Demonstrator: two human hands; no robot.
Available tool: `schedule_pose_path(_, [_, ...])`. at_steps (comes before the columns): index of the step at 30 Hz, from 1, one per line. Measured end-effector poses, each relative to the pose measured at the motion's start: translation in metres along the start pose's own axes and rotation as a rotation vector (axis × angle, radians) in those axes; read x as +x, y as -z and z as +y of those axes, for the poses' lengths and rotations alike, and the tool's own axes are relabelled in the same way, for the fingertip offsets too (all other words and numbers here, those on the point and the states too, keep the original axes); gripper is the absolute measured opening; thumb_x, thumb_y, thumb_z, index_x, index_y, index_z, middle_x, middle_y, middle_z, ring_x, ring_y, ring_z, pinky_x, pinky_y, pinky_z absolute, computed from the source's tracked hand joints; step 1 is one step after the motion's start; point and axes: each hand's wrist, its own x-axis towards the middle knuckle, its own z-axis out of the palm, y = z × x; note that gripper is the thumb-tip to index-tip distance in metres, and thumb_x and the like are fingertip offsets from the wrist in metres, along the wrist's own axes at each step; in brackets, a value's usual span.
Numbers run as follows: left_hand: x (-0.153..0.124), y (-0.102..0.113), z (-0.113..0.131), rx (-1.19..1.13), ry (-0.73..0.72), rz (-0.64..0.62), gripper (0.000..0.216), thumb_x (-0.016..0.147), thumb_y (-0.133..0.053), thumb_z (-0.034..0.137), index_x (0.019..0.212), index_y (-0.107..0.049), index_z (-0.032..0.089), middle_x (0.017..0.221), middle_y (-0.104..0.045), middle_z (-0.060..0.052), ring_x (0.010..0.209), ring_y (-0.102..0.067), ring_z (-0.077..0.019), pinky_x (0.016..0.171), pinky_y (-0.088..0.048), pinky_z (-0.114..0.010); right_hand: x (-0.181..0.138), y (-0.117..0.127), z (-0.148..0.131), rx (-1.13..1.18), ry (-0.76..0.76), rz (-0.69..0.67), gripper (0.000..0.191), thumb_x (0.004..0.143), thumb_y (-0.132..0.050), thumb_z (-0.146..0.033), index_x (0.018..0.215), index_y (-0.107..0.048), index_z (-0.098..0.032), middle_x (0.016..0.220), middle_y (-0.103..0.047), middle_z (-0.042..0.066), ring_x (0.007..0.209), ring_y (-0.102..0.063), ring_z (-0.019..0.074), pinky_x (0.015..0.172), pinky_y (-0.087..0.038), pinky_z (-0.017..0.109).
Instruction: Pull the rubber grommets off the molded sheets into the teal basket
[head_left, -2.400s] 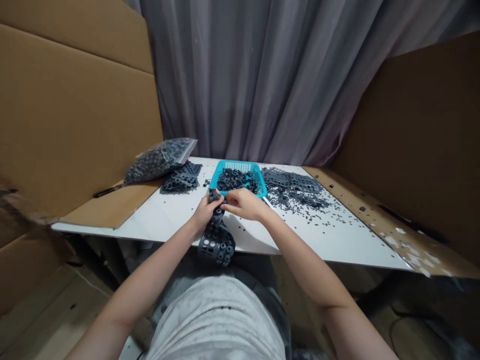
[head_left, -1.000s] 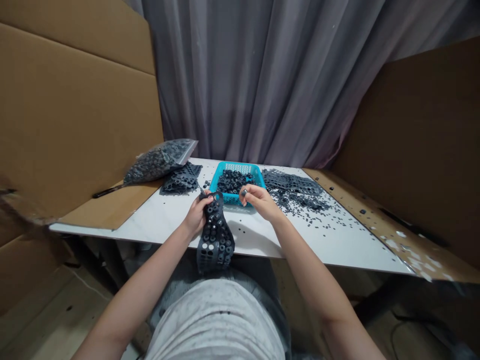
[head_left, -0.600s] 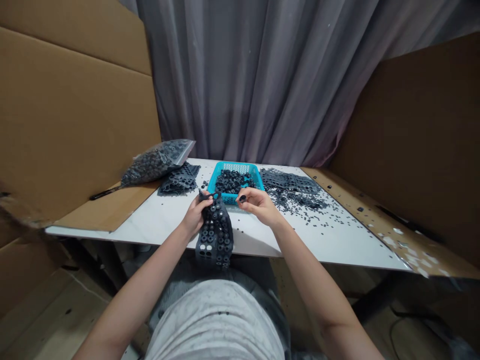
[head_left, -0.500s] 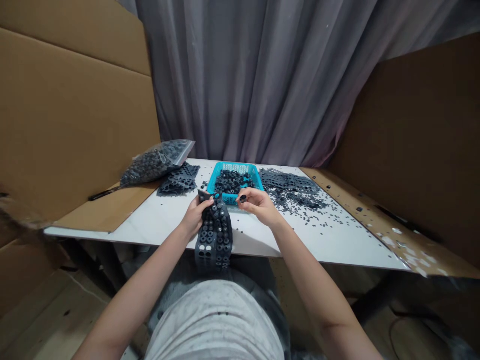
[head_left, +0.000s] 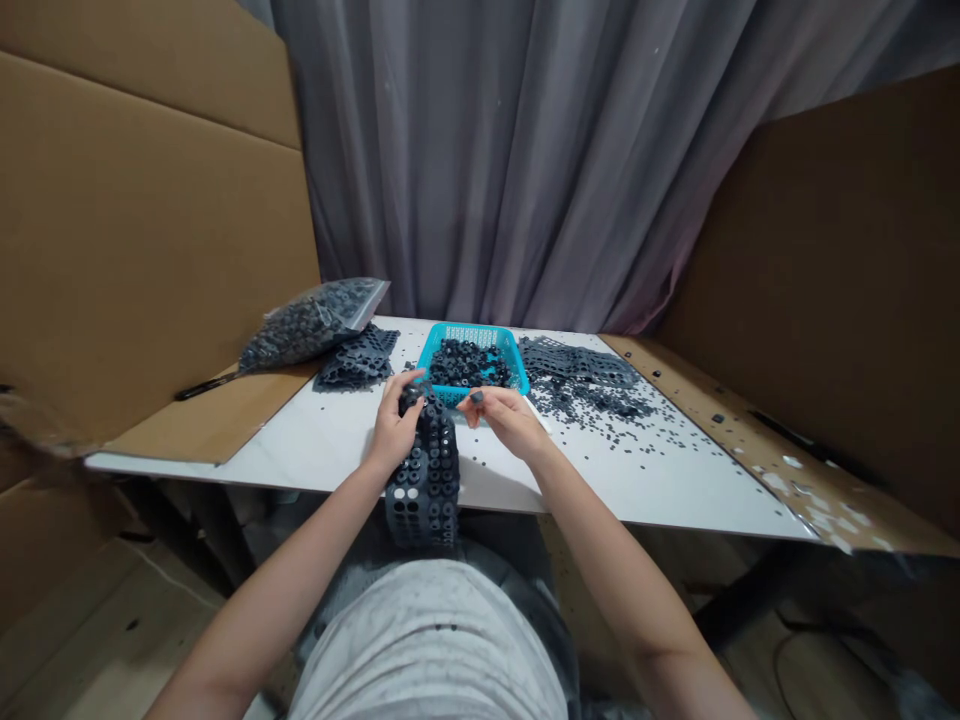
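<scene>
My left hand (head_left: 393, 428) grips the top of a dark rubber sheet (head_left: 426, 475) studded with small black rings; the sheet hangs over the front edge of the white table (head_left: 315, 440) toward my lap. My right hand (head_left: 504, 417) is just right of the sheet's top, fingers pinched together on something small and dark that I cannot make out. Right behind both hands stands a blue basket (head_left: 517, 356) full of loose black rings.
A clear bag of black parts (head_left: 309, 322) and a stack of dark sheets (head_left: 357, 359) lie at the back left. Emptied sheets (head_left: 577, 361) and scattered bits (head_left: 634, 420) cover the right side. Cardboard walls (head_left: 142, 210) flank the table; a curtain (head_left: 510, 150) hangs behind.
My right hand moved left from beside the basket to the top of the sheet. My left hand shifted the sheet slightly, so it hangs straighter over the table edge.
</scene>
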Motion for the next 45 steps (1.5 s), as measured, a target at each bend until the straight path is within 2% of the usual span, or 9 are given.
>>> schedule_pose_path(4, [-0.002,0.000,0.009,0.017,-0.037,-0.031,0.013,0.069,-0.064,0.011,0.073,-0.068,0.023,0.096,-0.063,-0.004,0.103,-0.056,-0.0224,0.100,-0.037,-0.034,-0.002,-0.006,0.005,0.033,-0.025,0.021,0.047,0.078,-0.058,-0.061,0.079,-0.072,-0.017,0.063,-0.061,0.003,0.056,-0.050,0.0128,0.057,-0.042,0.028])
schedule_pose_path(10, [0.060,0.036,0.003,0.034,0.003,0.291,0.014,0.079,-0.057,0.019,0.092,-0.060,0.022,0.096,-0.061,0.001,0.099,-0.054,-0.0167,0.094,-0.037,-0.029,-0.007,-0.006,0.004,0.048,-0.066,0.039,0.046,0.075,-0.062,-0.059,0.087,-0.072,-0.016,0.062,-0.059,0.002,0.056,-0.049,0.0130,0.057,-0.042,0.028])
schedule_pose_path(14, [0.093,0.051,0.004,0.108,0.039,0.265,0.040,0.066,-0.072,0.012,0.103,-0.058,0.018,0.111,-0.058,-0.001,0.117,-0.046,-0.0221,0.103,-0.028,-0.034,-0.011,-0.005,0.002,-0.028,-0.054,0.023,0.043,0.078,-0.062,-0.056,0.093,-0.071,-0.018,0.067,-0.060,0.002,0.060,-0.050,0.0131,0.061,-0.042,0.028])
schedule_pose_path(18, [0.041,0.041,0.027,0.361,-0.012,0.067,0.065,0.053,-0.083,0.017,0.114,-0.060,0.018,0.144,-0.037,-0.011,0.139,-0.016,-0.0347,0.114,-0.010,-0.046,-0.025,-0.016,-0.003,-0.381,0.032,0.065,0.031,0.088,-0.054,-0.041,0.107,-0.068,-0.021,0.079,-0.065,0.004,0.075,-0.055,0.0167,0.072,-0.042,0.031])
schedule_pose_path(22, [-0.045,0.015,0.049,-0.142,0.333,-0.269,0.039,0.071,-0.073,0.033,0.108,-0.068,0.020,0.114,-0.064,-0.010,0.111,-0.057,-0.0278,0.096,-0.043,-0.037,-0.043,-0.036,-0.002,-0.690,0.258,0.206,0.027,0.091,-0.052,-0.028,0.114,-0.065,-0.026,0.097,-0.063,0.006,0.091,-0.054,0.0198,0.084,-0.040,0.036])
schedule_pose_path(29, [-0.081,-0.019,0.036,-0.833,0.786,-0.117,0.025,0.066,-0.079,0.025,0.088,-0.071,0.017,0.082,-0.072,-0.003,0.075,-0.066,-0.0120,0.073,-0.053,-0.022,-0.063,-0.049,0.011,-1.192,0.243,0.166,0.034,0.091,-0.047,-0.025,0.123,-0.059,-0.026,0.113,-0.060,0.011,0.097,-0.051,0.0254,0.079,-0.037,0.041])
schedule_pose_path(34, [-0.078,-0.020,0.032,-0.830,0.870,-0.026,0.022,0.065,-0.080,0.021,0.084,-0.069,0.016,0.079,-0.071,-0.001,0.067,-0.065,-0.0091,0.063,-0.053,-0.019,-0.064,-0.007,-0.005,-1.131,0.179,0.153,0.031,0.089,-0.052,-0.034,0.116,-0.062,-0.023,0.105,-0.066,0.010,0.096,-0.056,0.0245,0.084,-0.040,0.040])
schedule_pose_path(40, [-0.076,-0.021,0.032,-0.850,0.916,0.004,0.020,0.067,-0.078,0.019,0.083,-0.067,0.014,0.074,-0.068,-0.001,0.059,-0.061,-0.0068,0.058,-0.053,-0.019,-0.034,0.094,-0.016,-1.425,-0.457,0.321,0.022,0.086,-0.051,-0.027,0.096,-0.067,-0.014,0.095,-0.069,0.014,0.088,-0.062,0.0261,0.077,-0.044,0.036])
schedule_pose_path(45, [-0.074,-0.019,0.032,-0.863,0.929,0.021,0.019,0.071,-0.074,0.020,0.088,-0.065,0.019,0.073,-0.066,0.000,0.059,-0.060,-0.0068,0.056,-0.052,-0.018,-0.002,0.112,0.017,-1.424,-0.677,0.206,0.020,0.079,-0.065,-0.029,0.092,-0.066,-0.014,0.096,-0.068,0.012,0.089,-0.063,0.0247,0.077,-0.046,0.036])
